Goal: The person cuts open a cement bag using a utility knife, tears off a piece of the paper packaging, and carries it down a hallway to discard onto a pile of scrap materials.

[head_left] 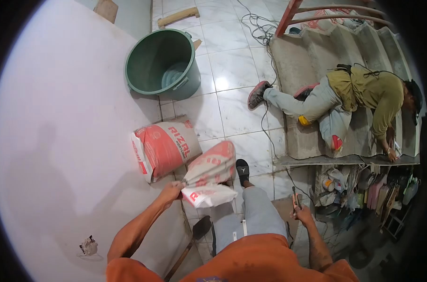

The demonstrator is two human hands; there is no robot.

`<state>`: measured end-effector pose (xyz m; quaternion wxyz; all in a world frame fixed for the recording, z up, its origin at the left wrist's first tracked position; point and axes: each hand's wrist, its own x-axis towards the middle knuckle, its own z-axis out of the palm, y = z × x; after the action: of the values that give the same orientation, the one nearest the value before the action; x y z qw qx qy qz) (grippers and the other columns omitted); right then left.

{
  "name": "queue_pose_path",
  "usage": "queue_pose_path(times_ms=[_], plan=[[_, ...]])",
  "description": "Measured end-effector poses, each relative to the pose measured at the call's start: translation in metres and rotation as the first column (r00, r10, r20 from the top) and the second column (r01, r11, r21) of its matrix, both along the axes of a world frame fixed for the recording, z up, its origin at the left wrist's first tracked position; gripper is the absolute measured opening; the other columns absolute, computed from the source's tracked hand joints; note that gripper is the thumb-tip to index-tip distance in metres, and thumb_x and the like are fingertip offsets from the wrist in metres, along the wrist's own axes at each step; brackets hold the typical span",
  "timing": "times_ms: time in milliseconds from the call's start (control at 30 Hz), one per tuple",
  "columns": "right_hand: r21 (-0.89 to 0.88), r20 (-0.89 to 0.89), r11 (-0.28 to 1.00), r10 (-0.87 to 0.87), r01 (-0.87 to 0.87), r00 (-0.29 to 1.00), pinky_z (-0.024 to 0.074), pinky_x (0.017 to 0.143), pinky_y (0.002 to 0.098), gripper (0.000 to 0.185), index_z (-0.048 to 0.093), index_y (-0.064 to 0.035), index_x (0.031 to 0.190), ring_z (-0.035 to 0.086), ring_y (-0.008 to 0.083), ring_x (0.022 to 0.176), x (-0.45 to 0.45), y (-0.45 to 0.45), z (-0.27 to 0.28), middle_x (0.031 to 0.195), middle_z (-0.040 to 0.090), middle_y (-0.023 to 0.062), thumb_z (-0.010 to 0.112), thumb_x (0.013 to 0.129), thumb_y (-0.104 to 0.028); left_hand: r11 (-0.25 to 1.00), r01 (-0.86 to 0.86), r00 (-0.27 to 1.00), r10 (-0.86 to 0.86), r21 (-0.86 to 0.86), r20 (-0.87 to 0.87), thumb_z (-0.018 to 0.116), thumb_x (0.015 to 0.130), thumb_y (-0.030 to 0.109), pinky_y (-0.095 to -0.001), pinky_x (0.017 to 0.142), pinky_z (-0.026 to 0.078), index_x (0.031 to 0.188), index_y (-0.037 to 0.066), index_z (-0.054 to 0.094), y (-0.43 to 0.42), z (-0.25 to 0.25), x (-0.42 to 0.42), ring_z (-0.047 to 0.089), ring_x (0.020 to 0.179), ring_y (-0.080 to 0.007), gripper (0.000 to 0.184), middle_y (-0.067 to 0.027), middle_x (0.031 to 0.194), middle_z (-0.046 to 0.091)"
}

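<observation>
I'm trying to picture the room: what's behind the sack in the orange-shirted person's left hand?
Beyond the sack gripped in the left hand, marble-patterned floor tiles show, with a RIZAL bag to its left. Anything directly behind or inside the sack is hidden.

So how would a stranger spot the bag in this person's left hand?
Find the big green tub, then look just below it in the picture to the plump bag with red print. The held bag is the next one, to the lower right, gripped in the left hand. Unlike its plump neighbour, it is crumpled and squeezed narrow where the hand grips it.
</observation>
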<state>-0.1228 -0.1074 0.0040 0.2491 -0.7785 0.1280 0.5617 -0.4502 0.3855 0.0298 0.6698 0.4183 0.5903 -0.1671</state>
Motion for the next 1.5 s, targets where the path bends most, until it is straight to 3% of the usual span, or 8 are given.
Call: queue_pose_path(times_ms=[267,467,567,667,1100,1233,1400,1500], plan=[[-0.052,0.083,0.994,-0.094,0.099,0.992,0.0509,0.053,0.0302,0.028,0.053,0.0031,0.105,0.064,0.0177,0.061,-0.024,0.004,0.012,0.075,0.066,0.0124,0.050,0.098,-0.024,0.989,-0.141,0.982,0.134,0.049,0.133,0.051,0.096,0.021,-0.0292,0.058,0.054,0.092,0.004,0.061,0.095,-0.016,0.105,0.061,0.063,-0.0140,0.020,-0.0046,0.077,0.062],[-0.089,0.201,0.956,-0.257,0.279,0.945,0.0505,0.052,0.0303,0.033,0.053,0.0034,0.102,0.064,0.0193,0.060,-0.079,0.012,0.060,0.075,0.065,0.0120,0.054,0.098,-0.029,0.895,-0.422,0.887,0.440,-0.142,0.139,0.047,0.097,0.020,-0.0253,0.055,0.051,0.097,0.003,0.061,0.155,-0.218,0.134,0.060,0.061,-0.0142,0.022,-0.0061,0.077,0.063],[-0.138,0.236,0.934,-0.291,0.329,0.927,0.0508,0.052,0.0306,0.033,0.052,0.0032,0.104,0.065,0.0204,0.061,-0.109,0.015,0.075,0.076,0.066,0.0130,0.054,0.098,-0.030,0.742,-0.504,0.704,0.649,-0.441,0.288,0.045,0.097,0.020,-0.0255,0.061,0.052,0.095,0.004,0.060,0.202,-0.327,0.134,0.061,0.066,-0.0157,0.022,-0.0058,0.078,0.062],[-0.174,0.205,0.826,-0.502,0.536,0.840,0.0516,0.053,0.0314,0.033,0.050,0.0028,0.108,0.066,0.0217,0.062,-0.153,0.029,0.070,0.078,0.067,0.0146,0.054,0.098,-0.028,0.690,-0.673,0.660,0.723,-0.267,0.204,0.045,0.096,0.023,-0.0328,0.082,0.049,0.099,0.005,0.057,0.226,-0.287,0.143,0.061,0.088,-0.0182,0.022,-0.0061,0.091,0.062],[0.142,0.214,0.962,-0.261,0.235,0.941,0.0509,0.055,0.0281,0.036,0.054,0.0056,0.106,0.064,0.0164,0.061,-0.091,0.259,0.045,0.078,0.068,0.0136,0.053,0.099,-0.030,0.539,-0.750,0.540,0.834,-0.383,0.113,0.044,0.098,0.039,-0.0389,0.097,0.044,0.126,0.002,0.051,0.224,-0.252,0.114,0.056,0.115,-0.0233,0.046,-0.0128,0.131,0.053],[0.195,0.114,0.974,-0.143,0.119,0.983,0.0528,0.060,0.0281,0.038,0.053,0.0045,0.109,0.066,0.0174,0.067,-0.078,0.311,0.005,0.083,0.068,0.0136,0.052,0.099,-0.032,0.880,-0.446,0.882,0.463,-0.161,0.089,0.056,0.094,0.041,-0.0359,0.080,0.053,0.126,0.002,0.051,0.154,-0.334,0.076,0.065,0.099,-0.0239,0.050,-0.0103,0.113,0.064],[0.234,-0.025,0.969,-0.082,0.086,0.996,0.0533,0.062,0.0294,0.036,0.051,0.0039,0.111,0.067,0.0179,0.071,-0.079,0.376,-0.082,0.084,0.069,0.0122,0.051,0.100,-0.031,0.926,-0.347,0.936,0.353,-0.145,0.015,0.075,0.082,0.025,-0.0228,0.052,0.049,0.118,-0.002,0.053,0.095,-0.375,0.106,0.063,0.074,-0.0127,0.050,-0.0074,0.089,0.064],[0.210,0.060,0.972,0.100,-0.110,0.993,0.0523,0.063,0.0292,0.033,0.051,0.0036,0.111,0.066,0.0164,0.071,-0.076,0.384,-0.166,0.084,0.068,0.0106,0.050,0.100,-0.027,0.983,-0.174,0.984,0.176,0.066,-0.029,0.077,0.080,0.024,-0.0272,0.058,0.051,0.120,-0.007,0.051,0.076,-0.441,0.137,0.061,0.075,-0.0138,0.057,-0.0116,0.088,0.064]])
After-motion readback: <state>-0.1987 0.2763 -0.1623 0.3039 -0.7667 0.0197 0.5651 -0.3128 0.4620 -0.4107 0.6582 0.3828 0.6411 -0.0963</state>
